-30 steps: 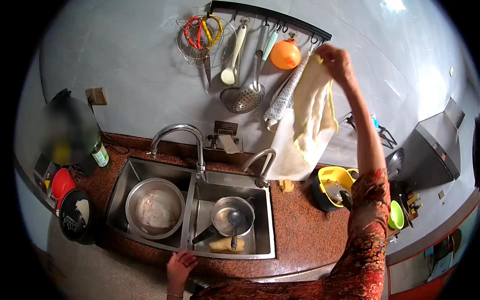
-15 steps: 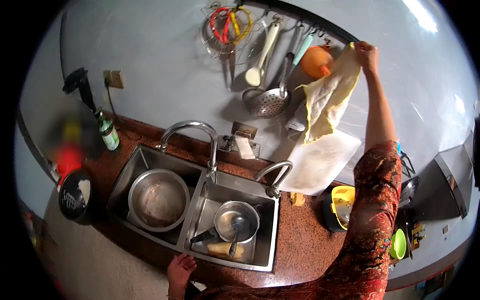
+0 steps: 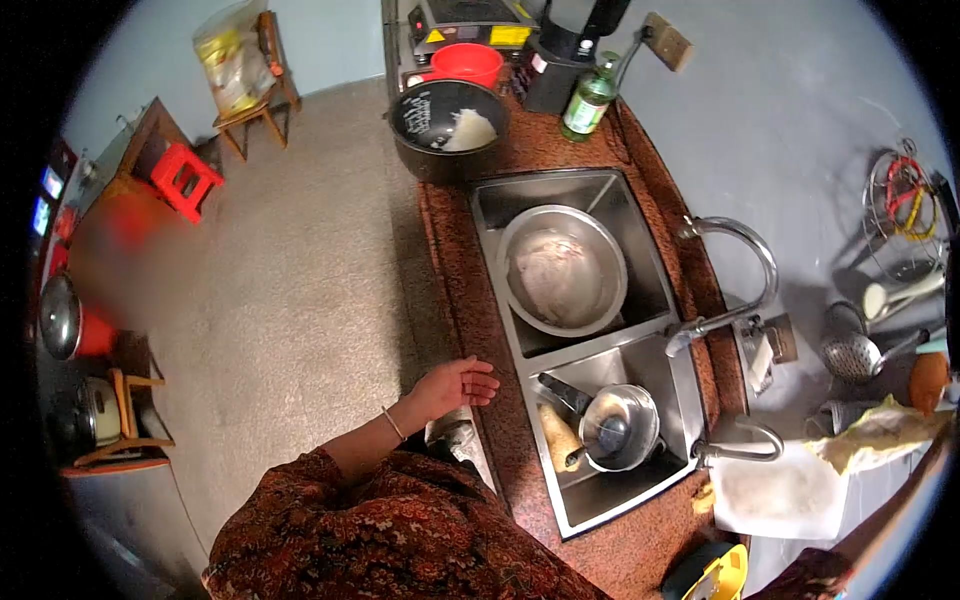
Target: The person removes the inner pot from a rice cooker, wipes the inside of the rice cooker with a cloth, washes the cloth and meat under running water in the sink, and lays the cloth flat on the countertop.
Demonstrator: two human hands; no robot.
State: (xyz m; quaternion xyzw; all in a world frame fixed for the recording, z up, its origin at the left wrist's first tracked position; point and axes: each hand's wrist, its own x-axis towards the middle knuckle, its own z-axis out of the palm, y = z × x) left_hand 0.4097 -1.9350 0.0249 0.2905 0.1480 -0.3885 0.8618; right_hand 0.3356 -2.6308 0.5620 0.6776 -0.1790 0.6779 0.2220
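Note:
My left hand (image 3: 462, 388) hovers by the counter's front edge beside the double sink (image 3: 600, 352), holding nothing, its fingers extended and slightly curled. My right forearm (image 3: 905, 495) reaches up along the right edge, where the hand itself is cut off. Near it a yellow-edged pale cloth (image 3: 880, 437) hangs stretched by the wall, over the top of a white cutting board (image 3: 780, 495). In the nearer basin lie a saucepan (image 3: 645, 420) with a spoon-like utensil in it and a yellowish, elongated object (image 3: 557, 438). A metal basin (image 3: 515, 300) holding pale, meat-like pieces sits in the other compartment.
A black pot (image 3: 420, 160), a red bowl (image 3: 468, 62) and a green bottle (image 3: 588, 103) stand at the counter's far end. Two curved faucets (image 3: 755, 245) rise behind the sink. A strainer (image 3: 852, 355) hangs on the wall. A red stool (image 3: 186, 182) stands on the floor.
The view has swung left, bringing the floor and the far counter end into sight. My right hand, earlier gripping the raised cloth, has left the picture. My left hand remains beside the sink.

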